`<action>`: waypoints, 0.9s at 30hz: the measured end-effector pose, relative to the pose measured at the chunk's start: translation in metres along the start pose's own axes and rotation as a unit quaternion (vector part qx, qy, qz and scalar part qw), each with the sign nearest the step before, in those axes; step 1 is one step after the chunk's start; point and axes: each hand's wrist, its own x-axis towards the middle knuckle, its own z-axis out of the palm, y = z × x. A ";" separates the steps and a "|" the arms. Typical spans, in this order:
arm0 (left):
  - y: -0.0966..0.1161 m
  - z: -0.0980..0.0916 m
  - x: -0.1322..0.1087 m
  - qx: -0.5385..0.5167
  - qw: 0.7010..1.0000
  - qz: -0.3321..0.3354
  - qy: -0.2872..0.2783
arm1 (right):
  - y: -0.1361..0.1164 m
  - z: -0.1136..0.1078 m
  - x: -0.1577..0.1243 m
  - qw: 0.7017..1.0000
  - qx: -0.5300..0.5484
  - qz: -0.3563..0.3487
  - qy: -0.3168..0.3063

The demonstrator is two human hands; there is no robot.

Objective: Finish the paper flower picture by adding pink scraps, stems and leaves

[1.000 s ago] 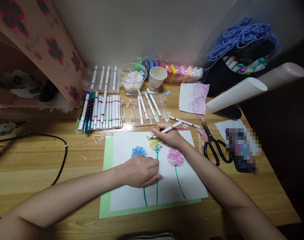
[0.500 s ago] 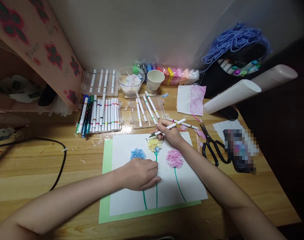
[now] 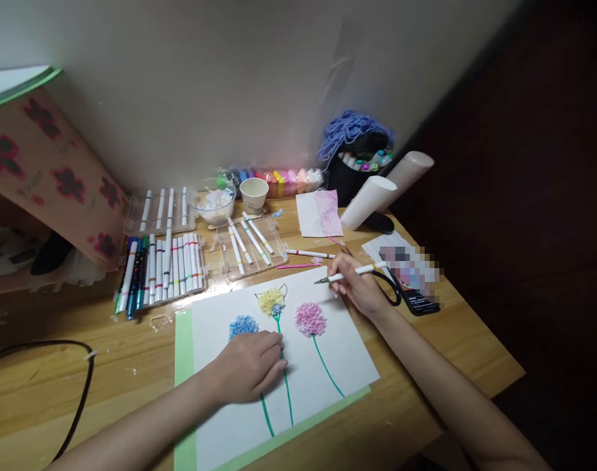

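White paper (image 3: 328,366) lies over a green sheet (image 3: 183,392), bearing blue, yellow and pink textured flower heads with green stems. Two small dark pointed outlines stand at the top of the yellow flower (image 3: 271,301). My left hand (image 3: 252,365) rests on the paper with fingers bent together, over part of the blue flower (image 3: 243,326); nothing can be made out in it. My right hand (image 3: 353,282) grips a white marker (image 3: 360,271), its dark tip pointing left above the paper's upper right, up and right of the pink flower (image 3: 310,318).
Behind the paper are marker trays (image 3: 175,275), a bowl of scraps (image 3: 215,206) and a paper cup (image 3: 254,193). Scissors (image 3: 391,288) lie partly behind my right hand, near a phone (image 3: 420,301). A black cable (image 3: 85,392) curves at left.
My right hand has moved right with the marker, away from the yellow flower toward the paper's upper right edge. My left hand stays on the paper. The camera view has shifted.
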 end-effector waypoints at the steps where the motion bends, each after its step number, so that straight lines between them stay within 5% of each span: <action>1: 0.000 -0.001 0.001 0.001 1.000 0.002 0.003 | 0.008 -0.003 -0.009 1.000 0.005 0.014 -0.001; 7: 0.004 -0.001 0.005 0.027 0.999 0.002 0.019 | 0.037 -0.001 -0.034 0.999 0.024 0.027 -0.002; 27: 0.004 0.007 -0.001 0.085 0.994 0.054 0.042 | 0.042 0.006 -0.030 0.998 0.054 0.011 0.031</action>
